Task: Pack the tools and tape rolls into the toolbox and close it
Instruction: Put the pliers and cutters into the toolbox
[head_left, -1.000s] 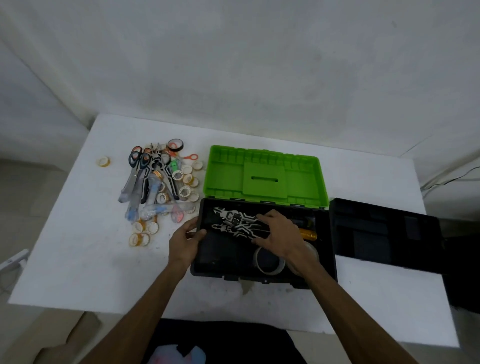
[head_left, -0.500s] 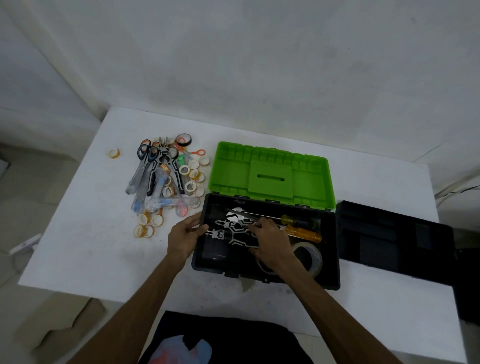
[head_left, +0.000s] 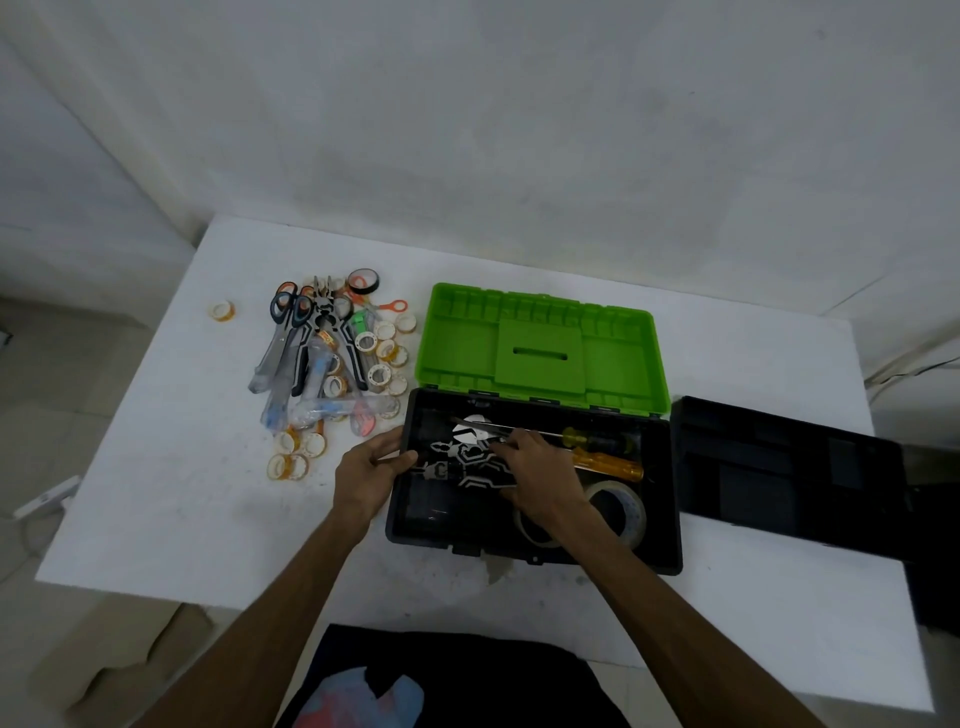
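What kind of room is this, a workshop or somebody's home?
Hard to say; probably a plain room set up for packing. A white table stands against bare white walls, holding an open toolbox and a heap of scissors, pliers and small tape rolls.

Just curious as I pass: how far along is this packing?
Early. Two screwdrivers and a big tape roll lie in the toolbox. Both hands, left and right, are placing black-and-white pliers. The pile remains; the lid stays open.

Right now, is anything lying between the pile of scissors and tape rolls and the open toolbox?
Only the left hand, gripping the toolbox at its left rim, on the pile's side. The green lid stands open, and the table between them looks bare.
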